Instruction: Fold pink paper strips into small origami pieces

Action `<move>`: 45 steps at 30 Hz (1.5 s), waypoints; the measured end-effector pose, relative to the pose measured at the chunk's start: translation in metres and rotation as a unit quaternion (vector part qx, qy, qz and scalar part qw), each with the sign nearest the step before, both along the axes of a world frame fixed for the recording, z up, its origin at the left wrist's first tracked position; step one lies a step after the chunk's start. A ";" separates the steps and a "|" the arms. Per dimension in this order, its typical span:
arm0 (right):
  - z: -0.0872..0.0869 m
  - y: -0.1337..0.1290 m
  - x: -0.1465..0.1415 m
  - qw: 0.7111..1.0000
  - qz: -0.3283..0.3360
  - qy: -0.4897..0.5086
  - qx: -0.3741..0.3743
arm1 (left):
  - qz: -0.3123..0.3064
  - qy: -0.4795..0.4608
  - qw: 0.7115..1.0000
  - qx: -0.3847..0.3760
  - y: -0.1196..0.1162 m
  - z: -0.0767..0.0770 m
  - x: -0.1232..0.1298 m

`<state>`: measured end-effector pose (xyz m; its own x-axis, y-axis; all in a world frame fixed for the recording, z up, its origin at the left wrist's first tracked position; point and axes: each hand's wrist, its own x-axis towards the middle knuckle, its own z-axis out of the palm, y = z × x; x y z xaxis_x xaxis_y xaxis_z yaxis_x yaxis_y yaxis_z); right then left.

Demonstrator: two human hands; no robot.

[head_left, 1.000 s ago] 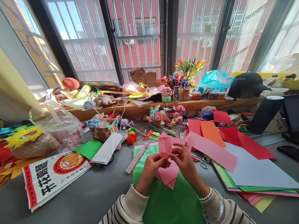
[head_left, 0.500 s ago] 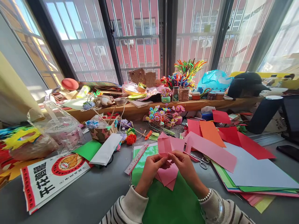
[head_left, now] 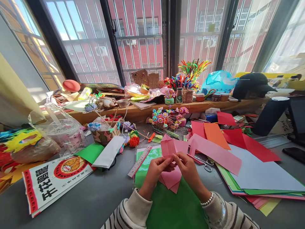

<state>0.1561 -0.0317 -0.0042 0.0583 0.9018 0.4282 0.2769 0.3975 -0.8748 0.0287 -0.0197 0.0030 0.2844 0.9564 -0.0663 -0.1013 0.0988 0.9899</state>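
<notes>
Both hands are pinched at the lower edge of a creased pink paper piece (head_left: 168,148), which stands up above the fingertips. My left hand (head_left: 157,170) grips it from the left, thumb and fingers together. From the right, my right hand (head_left: 185,165) closes on the same edge, and the fingertips of both hands nearly meet. Beneath them, more pink paper (head_left: 172,180) with pointed corners lies on a green sheet (head_left: 176,206). Whether it joins the held piece is hidden by the fingers. A pink-marked ruler (head_left: 140,161) lies left of the hands, and scissors (head_left: 207,166) lie to the right.
Right of the scissors are a pink strip (head_left: 216,154) and a stack of coloured sheets (head_left: 264,171). A printed paper bag (head_left: 57,181) lies at left. Behind are a crafted basket (head_left: 105,135), pipe-cleaner flowers (head_left: 162,117) and a crowded ledge (head_left: 143,111) below the windows.
The hands keep their pinch on the pink paper with barely any shift. The whole view has moved very slightly.
</notes>
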 end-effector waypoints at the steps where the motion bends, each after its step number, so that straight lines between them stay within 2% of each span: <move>1: 0.000 0.000 0.000 1.000 -0.006 -0.008 0.008 | 0.008 0.010 1.000 0.018 0.001 -0.001 0.000; 5: 0.000 0.000 0.002 0.999 -0.020 -0.035 0.029 | 0.101 -0.015 0.988 0.113 0.004 -0.005 -0.002; 7: 0.000 -0.001 0.002 0.998 -0.021 -0.044 0.028 | 0.127 -0.040 0.981 0.143 0.004 -0.005 -0.002; 11: 0.001 -0.001 0.002 0.998 -0.019 -0.055 0.029 | 0.091 -0.028 0.980 0.173 0.001 -0.002 -0.001; 17: 0.004 -0.002 0.002 0.997 -0.015 -0.060 0.040 | 0.053 0.004 0.985 0.162 -0.001 0.003 0.000; 26: 0.005 -0.003 0.001 0.997 -0.011 -0.058 0.043 | 0.063 -0.004 0.988 0.140 0.000 0.003 0.000; 34: 0.002 -0.003 0.001 0.998 -0.014 -0.061 0.032 | 0.063 -0.047 0.990 0.114 0.002 -0.002 -0.001; 45: 0.003 -0.002 0.001 0.996 -0.022 -0.078 0.037 | 0.057 -0.019 0.993 0.100 0.003 0.000 -0.003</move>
